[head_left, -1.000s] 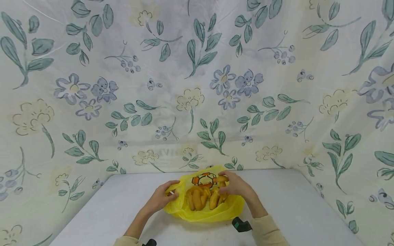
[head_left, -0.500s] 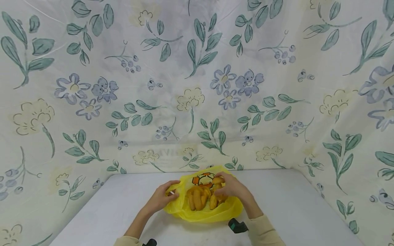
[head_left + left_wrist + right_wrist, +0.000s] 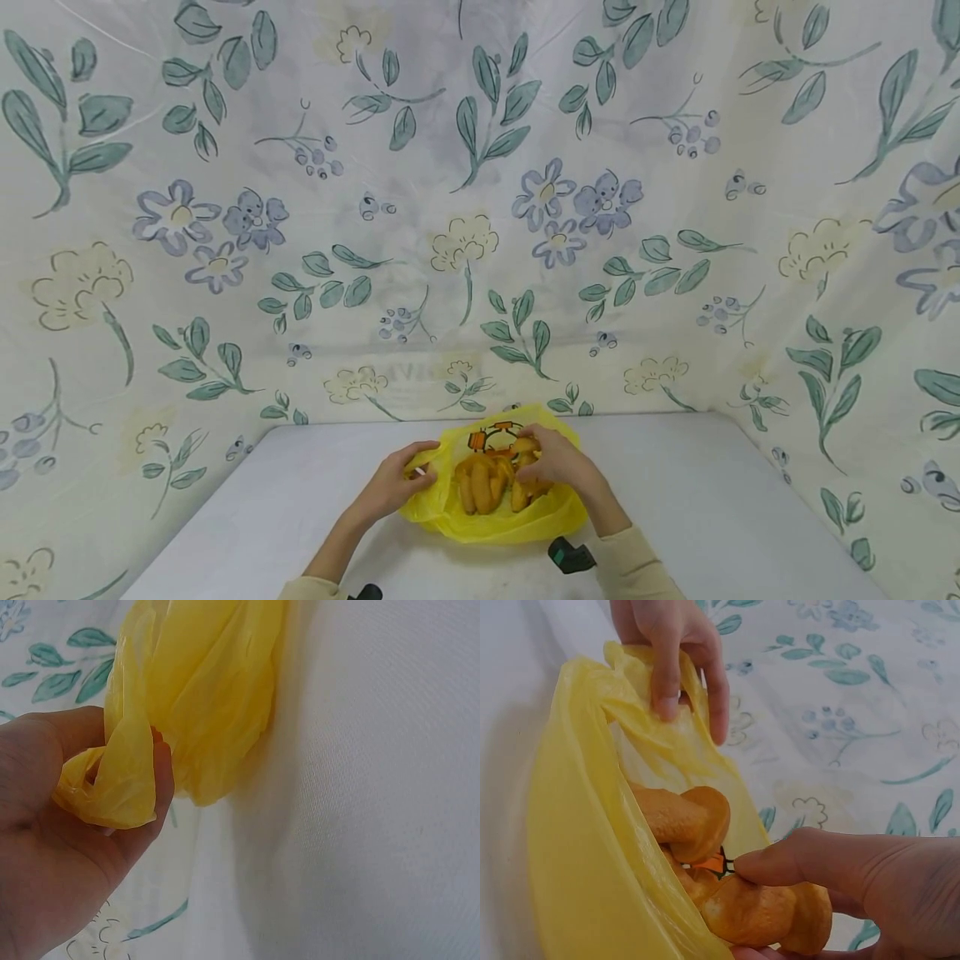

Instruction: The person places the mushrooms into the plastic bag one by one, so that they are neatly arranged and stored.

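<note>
A yellow plastic bag (image 3: 517, 529) with an orange and black print lies on its side on the table, mouth towards me. Inside are several knobbly golden-brown pieces (image 3: 480, 487), shaped like ginger root. My left hand (image 3: 388, 485) holds the bag's left edge; in the left wrist view, a loop of yellow film (image 3: 127, 784) sits between thumb and fingers. My right hand (image 3: 558, 460) pinches a knobbly golden-brown piece (image 3: 746, 911) at the bag's right side, thumb on top and fingers underneath. Beside it in the right wrist view rests another knobbly piece (image 3: 697, 821).
A white table (image 3: 675, 500) carries the bag near its far edge. Behind it hangs a floral sheet (image 3: 480, 317), close to the bag's far side. A dark wrist camera (image 3: 572, 556) sits under my right forearm.
My right hand has moved left, further into the bag's opening, with the golden-brown piece in its grasp. The bag's right side has drawn in slightly. My left hand stays put.
</note>
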`<state>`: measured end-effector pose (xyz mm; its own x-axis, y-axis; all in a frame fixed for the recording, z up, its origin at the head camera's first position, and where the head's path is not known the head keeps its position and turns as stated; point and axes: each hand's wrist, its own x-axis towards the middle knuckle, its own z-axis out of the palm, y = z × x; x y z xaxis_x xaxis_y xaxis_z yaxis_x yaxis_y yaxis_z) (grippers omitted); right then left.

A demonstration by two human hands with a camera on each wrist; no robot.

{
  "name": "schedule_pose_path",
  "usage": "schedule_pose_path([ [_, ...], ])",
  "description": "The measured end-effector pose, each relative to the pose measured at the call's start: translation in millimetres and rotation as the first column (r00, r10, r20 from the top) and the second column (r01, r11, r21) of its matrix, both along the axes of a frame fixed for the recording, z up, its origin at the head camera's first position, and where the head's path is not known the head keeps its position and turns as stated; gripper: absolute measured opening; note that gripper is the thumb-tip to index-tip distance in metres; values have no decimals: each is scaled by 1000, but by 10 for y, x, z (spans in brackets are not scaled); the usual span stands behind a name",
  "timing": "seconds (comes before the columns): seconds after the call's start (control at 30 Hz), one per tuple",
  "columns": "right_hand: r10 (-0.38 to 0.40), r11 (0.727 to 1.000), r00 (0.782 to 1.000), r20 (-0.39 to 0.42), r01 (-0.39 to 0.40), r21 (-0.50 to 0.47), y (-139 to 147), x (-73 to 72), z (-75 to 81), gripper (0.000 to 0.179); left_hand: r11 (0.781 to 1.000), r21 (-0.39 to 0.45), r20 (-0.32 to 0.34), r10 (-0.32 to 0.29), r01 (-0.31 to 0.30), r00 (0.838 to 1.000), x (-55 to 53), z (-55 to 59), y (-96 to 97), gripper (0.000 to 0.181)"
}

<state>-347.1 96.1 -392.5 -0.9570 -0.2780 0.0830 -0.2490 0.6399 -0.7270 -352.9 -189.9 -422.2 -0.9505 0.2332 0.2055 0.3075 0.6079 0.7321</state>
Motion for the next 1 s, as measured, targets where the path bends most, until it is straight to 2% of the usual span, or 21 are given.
schedule_pose_path([
  [1.0, -57, 998, 998, 15, 56, 35, -144, -43, -89, 60, 999, -9, -28, -33, 32, 999, 4, -5, -13, 45],
])
